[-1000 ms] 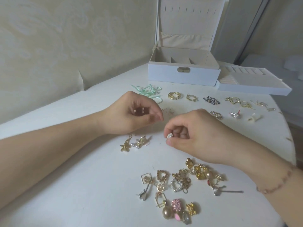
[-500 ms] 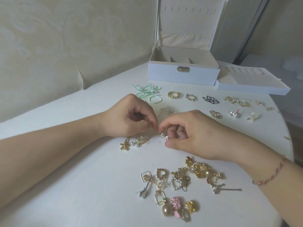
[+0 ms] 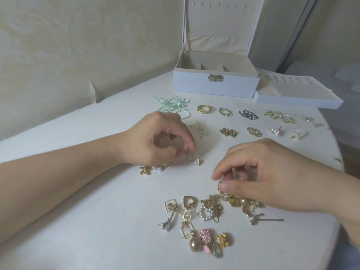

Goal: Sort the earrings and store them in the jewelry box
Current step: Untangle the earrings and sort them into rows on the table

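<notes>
The head view shows the left hand (image 3: 157, 141) resting on the white table (image 3: 78, 211), its fingers curled down with the tips touching a small white flower earring (image 3: 190, 157), and a matching one (image 3: 197, 162) lies just beside it. The right hand (image 3: 261, 172) reaches over the mixed pile of earrings (image 3: 210, 209) in the near middle, with thumb and finger pinching a small gold earring (image 3: 219, 187). The white jewelry box (image 3: 214, 84) stands open at the far side, and sorted pairs (image 3: 226, 111) lie in rows in front of it.
</notes>
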### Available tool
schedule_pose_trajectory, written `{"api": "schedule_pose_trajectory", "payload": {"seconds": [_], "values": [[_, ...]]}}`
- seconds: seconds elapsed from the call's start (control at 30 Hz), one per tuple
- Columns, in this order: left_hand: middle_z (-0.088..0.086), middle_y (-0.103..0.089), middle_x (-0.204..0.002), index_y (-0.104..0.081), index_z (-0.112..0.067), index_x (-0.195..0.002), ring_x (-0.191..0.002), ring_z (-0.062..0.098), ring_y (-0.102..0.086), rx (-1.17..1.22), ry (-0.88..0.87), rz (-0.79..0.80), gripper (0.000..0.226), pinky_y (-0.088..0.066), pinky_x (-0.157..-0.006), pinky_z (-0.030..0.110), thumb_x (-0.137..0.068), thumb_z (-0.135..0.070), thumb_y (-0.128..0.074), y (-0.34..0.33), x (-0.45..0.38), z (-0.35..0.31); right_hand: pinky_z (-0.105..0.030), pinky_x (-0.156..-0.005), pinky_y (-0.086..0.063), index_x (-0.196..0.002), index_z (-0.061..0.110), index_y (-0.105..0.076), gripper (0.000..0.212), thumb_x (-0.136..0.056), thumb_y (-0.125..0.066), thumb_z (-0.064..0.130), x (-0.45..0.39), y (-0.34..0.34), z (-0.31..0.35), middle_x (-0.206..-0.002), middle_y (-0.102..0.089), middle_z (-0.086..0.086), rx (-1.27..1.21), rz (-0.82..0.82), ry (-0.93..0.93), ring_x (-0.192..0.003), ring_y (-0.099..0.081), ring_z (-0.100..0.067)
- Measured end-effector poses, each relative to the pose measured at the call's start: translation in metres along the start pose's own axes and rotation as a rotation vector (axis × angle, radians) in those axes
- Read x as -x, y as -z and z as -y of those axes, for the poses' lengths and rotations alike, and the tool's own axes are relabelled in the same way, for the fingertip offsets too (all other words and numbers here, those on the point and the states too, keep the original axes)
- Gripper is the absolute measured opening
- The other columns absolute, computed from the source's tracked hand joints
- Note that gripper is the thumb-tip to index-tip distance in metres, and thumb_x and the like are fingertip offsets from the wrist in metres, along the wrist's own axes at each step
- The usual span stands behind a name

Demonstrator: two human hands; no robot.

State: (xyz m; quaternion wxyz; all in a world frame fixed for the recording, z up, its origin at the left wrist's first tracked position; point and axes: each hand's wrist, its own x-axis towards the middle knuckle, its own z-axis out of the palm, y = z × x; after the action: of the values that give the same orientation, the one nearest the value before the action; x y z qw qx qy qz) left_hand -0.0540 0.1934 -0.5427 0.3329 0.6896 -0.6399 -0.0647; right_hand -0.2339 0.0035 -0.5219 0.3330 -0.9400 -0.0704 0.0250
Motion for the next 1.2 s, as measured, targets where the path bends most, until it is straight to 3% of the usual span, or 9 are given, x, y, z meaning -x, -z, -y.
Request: {"api": "schedule_pose_trajectory", "payload": {"seconds": [0.1, 0.23, 0.43, 0.6, 0.7, 0.8, 1.03, 1.13, 1.2], "values": [[-0.006, -0.073, -0.086, -0.076, -0.016, -0.091, -0.083, 0.023, -0.062, -0.056, -0.045, 0.020, 0.026, -0.049, -0.072, 0.042, -0.072, -0.004, -0.062, 0.000, 0.000, -0.002, -0.022, -0.064, -0.047, -0.086, 0.036, -0.072, 0.009, -0.077, -0.074, 0.038, -0.003, -0.004, 0.002, -0.084, -0.066, 0.015, 0.030, -0.024, -0.001, -0.070, -0.056, -0.012], [-0.001, -0.071, -0.083, -0.076, -0.012, -0.088, -0.080, 0.025, -0.061, -0.055, -0.051, -0.045, 0.021, -0.048, -0.071, 0.041, -0.074, -0.002, -0.063, 0.000, 0.000, -0.001, -0.027, -0.060, -0.050, -0.078, 0.030, -0.071, 0.002, -0.079, -0.072, 0.032, -0.007, -0.006, 0.006, -0.076, -0.065, 0.012, 0.066, 0.008, 0.006, -0.059, -0.053, -0.009], [0.000, -0.071, -0.080, -0.076, -0.010, -0.087, -0.077, 0.023, -0.060, -0.104, -0.079, -0.121, 0.013, -0.047, -0.071, 0.037, -0.079, -0.003, -0.068, -0.001, -0.001, -0.002, -0.021, -0.066, -0.047, -0.079, 0.029, -0.068, 0.006, -0.084, -0.069, 0.029, -0.008, -0.006, 0.005, -0.078, -0.060, 0.014, 0.190, 0.011, 0.049, -0.075, -0.057, -0.007], [-0.014, -0.070, -0.081, -0.075, -0.016, -0.088, -0.067, 0.006, -0.054, -0.027, 0.023, -0.212, 0.013, -0.040, -0.064, 0.020, -0.089, -0.024, -0.065, -0.003, -0.006, -0.012, -0.025, -0.067, -0.048, -0.076, 0.024, -0.069, 0.011, -0.082, -0.073, 0.015, -0.014, -0.007, -0.010, -0.075, -0.065, 0.008, 0.066, -0.306, 0.142, -0.071, -0.061, -0.012], [-0.004, -0.072, -0.074, -0.074, -0.013, -0.093, -0.054, 0.004, -0.055, 0.254, 0.133, -0.134, 0.017, -0.043, -0.057, 0.015, -0.091, -0.028, -0.069, -0.008, -0.009, -0.028, -0.029, -0.068, -0.049, -0.079, 0.015, -0.073, 0.002, -0.081, -0.072, 0.014, -0.014, -0.007, -0.009, -0.077, -0.068, 0.003, 0.052, -0.573, 0.286, -0.070, -0.062, -0.015], [0.009, -0.074, -0.075, -0.074, -0.007, -0.096, -0.054, 0.011, -0.057, 0.550, 0.171, -0.093, 0.019, -0.046, -0.057, 0.022, -0.085, -0.022, -0.073, -0.011, -0.010, -0.035, -0.024, -0.071, -0.051, -0.082, 0.006, -0.075, 0.002, -0.082, -0.074, 0.008, -0.011, -0.010, -0.002, -0.083, -0.070, -0.001, 0.053, -0.708, 0.395, -0.074, -0.064, -0.013], [0.011, -0.073, -0.072, -0.073, -0.004, -0.083, -0.053, 0.012, -0.057, 0.650, 0.233, -0.136, 0.007, -0.047, -0.053, 0.022, -0.078, -0.007, -0.070, -0.014, -0.011, -0.034, -0.014, -0.074, -0.048, -0.093, 0.004, -0.074, 0.011, -0.082, -0.075, 0.005, -0.005, -0.018, 0.000, -0.091, -0.067, -0.003, 0.209, -0.707, 0.414, -0.076, -0.055, 0.003], [0.007, -0.072, -0.071, -0.075, -0.008, -0.081, -0.062, 0.013, -0.061, 0.619, 0.254, -0.172, 0.005, -0.049, -0.062, 0.021, -0.077, -0.010, -0.072, -0.013, -0.011, -0.032, -0.019, -0.078, -0.044, -0.092, 0.006, -0.072, 0.010, -0.083, -0.072, 0.009, 0.010, -0.020, 0.004, -0.090, -0.064, -0.004, 0.255, -0.698, 0.401, -0.078, -0.052, -0.005], [0.003, -0.073, -0.074, -0.076, -0.010, -0.079, -0.070, 0.014, -0.063, 0.579, 0.268, -0.198, 0.005, -0.051, -0.071, 0.022, -0.076, -0.014, -0.075, -0.013, -0.011, -0.032, -0.031, -0.076, -0.046, -0.087, 0.010, -0.074, 0.008, -0.083, -0.073, 0.016, 0.020, -0.026, 0.009, -0.089, -0.064, -0.003, 0.272, -0.532, 0.472, -0.081, -0.055, -0.016]]}}
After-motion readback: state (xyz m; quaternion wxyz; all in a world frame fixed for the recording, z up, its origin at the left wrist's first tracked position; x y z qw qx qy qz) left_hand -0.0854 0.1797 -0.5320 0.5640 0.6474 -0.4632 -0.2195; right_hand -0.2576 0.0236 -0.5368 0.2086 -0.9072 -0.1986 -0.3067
